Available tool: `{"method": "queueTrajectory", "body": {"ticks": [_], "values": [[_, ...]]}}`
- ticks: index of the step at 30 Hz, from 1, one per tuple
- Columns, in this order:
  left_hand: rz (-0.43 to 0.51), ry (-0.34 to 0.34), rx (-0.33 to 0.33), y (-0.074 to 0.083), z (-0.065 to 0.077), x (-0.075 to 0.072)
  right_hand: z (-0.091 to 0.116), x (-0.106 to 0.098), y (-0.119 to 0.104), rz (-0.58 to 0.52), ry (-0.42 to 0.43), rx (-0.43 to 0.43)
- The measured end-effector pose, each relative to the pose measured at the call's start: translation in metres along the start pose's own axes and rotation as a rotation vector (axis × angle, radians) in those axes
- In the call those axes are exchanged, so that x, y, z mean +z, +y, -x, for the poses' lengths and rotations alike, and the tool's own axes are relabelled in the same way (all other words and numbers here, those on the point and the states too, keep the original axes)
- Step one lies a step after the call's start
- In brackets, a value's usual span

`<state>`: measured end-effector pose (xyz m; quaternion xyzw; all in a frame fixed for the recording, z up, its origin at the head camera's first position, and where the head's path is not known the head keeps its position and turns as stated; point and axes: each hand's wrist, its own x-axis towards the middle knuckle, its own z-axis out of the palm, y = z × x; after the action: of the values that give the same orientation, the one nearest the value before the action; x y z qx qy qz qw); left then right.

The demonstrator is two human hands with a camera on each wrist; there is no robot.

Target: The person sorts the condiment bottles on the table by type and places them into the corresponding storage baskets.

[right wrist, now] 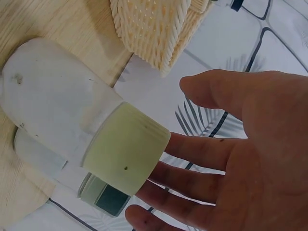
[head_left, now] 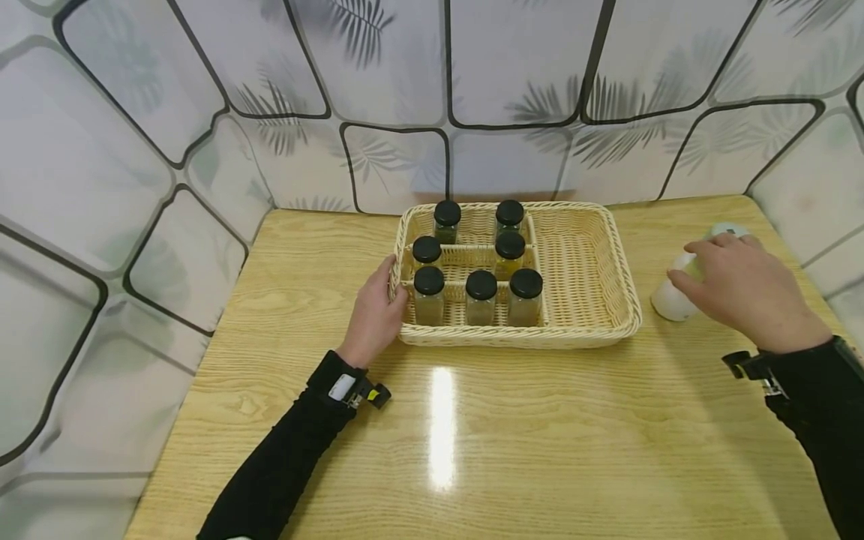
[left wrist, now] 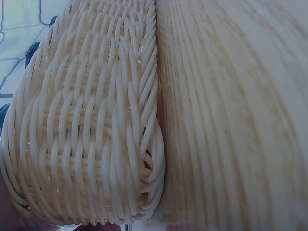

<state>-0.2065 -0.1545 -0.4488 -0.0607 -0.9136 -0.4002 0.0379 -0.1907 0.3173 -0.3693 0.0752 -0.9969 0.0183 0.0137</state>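
A woven wicker basket (head_left: 587, 337) with dividers stands on the table, and my left hand (head_left: 375, 319) grips its left end. In the left wrist view its woven side (left wrist: 82, 120) hides most of that hand. Several glass jars (head_left: 481, 300) with black lids stand in its left compartments. My right hand (head_left: 749, 289) is over a white bottle (head_left: 673, 296) right of the basket. In the right wrist view, the fingers are spread beside the bottle's yellow-green cap (right wrist: 127, 149), fingertips right at it, thumb apart. A second bottle (right wrist: 38, 149) stands beside the white one, partly hidden.
The basket's right compartment (head_left: 570, 259) is wide and undivided. A wood-grain table (head_left: 540, 435) lies beneath everything. Patterned curtain-like walls (head_left: 513, 157) enclose it at the back and both sides.
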Motion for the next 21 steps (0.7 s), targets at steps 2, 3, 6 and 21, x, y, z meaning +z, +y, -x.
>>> {"method": "queueTrajectory", "body": {"ticks": [2,3,6,21], "values": [[-0.003,-0.001,-0.002,-0.0003,-0.0001,0.0004,-0.0002,0.0006,0.0004,0.006,-0.007,0.002],[-0.003,-0.001,-0.002,-0.0005,-0.0001,0.0005,-0.0002,0.0008,0.0006,0.007,-0.009,0.005],[-0.001,0.000,-0.002,-0.0005,-0.0001,0.0006,-0.0005,0.0017,0.0013,0.004,-0.021,0.010],[0.005,0.004,-0.006,0.0005,0.0006,0.0000,0.0006,0.0060,0.0068,-0.006,0.035,-0.053]]}}
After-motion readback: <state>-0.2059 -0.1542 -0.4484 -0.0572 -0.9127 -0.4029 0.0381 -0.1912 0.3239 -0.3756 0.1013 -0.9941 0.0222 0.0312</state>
